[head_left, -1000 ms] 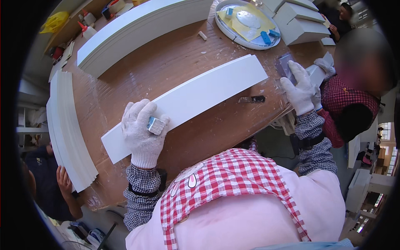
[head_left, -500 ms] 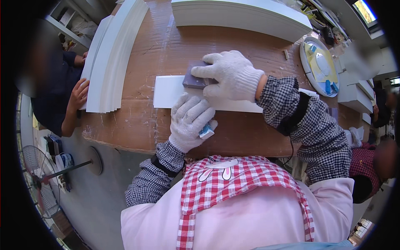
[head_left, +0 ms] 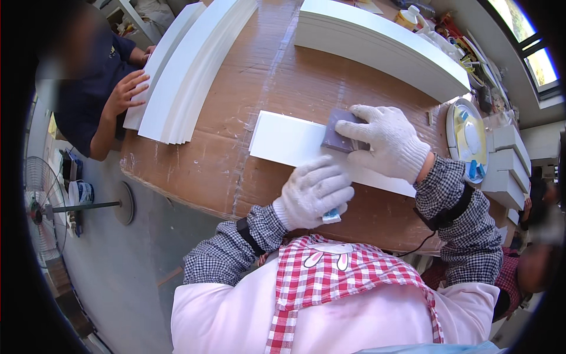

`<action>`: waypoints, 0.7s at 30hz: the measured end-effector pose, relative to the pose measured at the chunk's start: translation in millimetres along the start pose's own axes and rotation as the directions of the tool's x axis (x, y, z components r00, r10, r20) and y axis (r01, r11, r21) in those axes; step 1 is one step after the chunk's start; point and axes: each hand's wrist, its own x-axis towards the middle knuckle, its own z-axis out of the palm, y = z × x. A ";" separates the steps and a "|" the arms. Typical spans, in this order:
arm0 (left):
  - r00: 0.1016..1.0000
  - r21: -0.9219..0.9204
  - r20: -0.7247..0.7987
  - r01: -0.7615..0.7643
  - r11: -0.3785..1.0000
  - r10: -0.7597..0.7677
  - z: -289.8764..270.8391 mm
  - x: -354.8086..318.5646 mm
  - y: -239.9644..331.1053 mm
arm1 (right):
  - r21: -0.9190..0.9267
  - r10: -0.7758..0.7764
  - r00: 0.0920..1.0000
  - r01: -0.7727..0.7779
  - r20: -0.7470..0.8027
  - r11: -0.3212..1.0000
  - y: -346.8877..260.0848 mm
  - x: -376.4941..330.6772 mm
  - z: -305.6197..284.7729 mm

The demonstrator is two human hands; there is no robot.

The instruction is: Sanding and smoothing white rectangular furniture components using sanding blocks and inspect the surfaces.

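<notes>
My right hand (head_left: 386,141), in a white knit glove, rests on the dark sanding block (head_left: 337,134). The grip is clenched on the block, fingers spread across its top, pressing it flat against the white board (head_left: 283,140).

The white board lies flat on the brown tabletop (head_left: 259,76), its long axis running from the left toward the right. The block sits on the board's upper face, near its middle.

My left hand (head_left: 312,192), also gloved, lies palm down on the near edge of the board, just beside the right hand. Its grip holds a small blue and white object (head_left: 331,215) under the palm; only one corner shows, so I cannot tell what it is.

To the left, a stack of curved white boards (head_left: 188,65) lies on the tabletop, well apart from my hands. Another person's bare hand (head_left: 127,91) touches the left edge of that stack.

A second stack of white boards (head_left: 377,41) lies at the far side of the tabletop. A round plate (head_left: 466,138) with blue items sits on the right.

A standing fan (head_left: 44,203) is on the floor at the left.
</notes>
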 end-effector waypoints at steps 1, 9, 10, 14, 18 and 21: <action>0.996 -0.084 0.076 -0.037 0.996 0.043 7.4 6.9 3.6 | -0.017 0.030 0.999 -0.029 0.017 0.999 -6.8 16.2 3.8; 0.919 -0.085 0.394 0.035 0.996 0.001 13.5 6.0 7.7 | 0.113 -0.406 0.909 0.415 -0.092 0.903 -68.3 98.0 31.4; 0.936 -0.085 0.351 0.046 0.995 -0.014 11.1 5.5 8.8 | 0.138 -0.485 0.873 0.488 -0.057 0.862 -58.0 85.2 25.8; 0.979 -0.285 0.178 -0.043 0.957 0.097 -6.1 7.1 12.8 | 0.139 -0.394 0.919 0.388 0.020 0.911 -3.9 25.1 -8.6; 0.989 -0.232 0.000 0.146 0.962 -0.150 -68.2 -15.9 -13.9 | 0.025 0.039 0.999 -0.040 0.032 0.999 16.4 -69.2 -50.8; 0.690 -0.407 -0.239 0.567 0.716 -0.683 -95.2 -22.2 -66.1 | 0.024 0.234 0.970 -0.236 0.070 0.971 0.9 -116.2 -46.9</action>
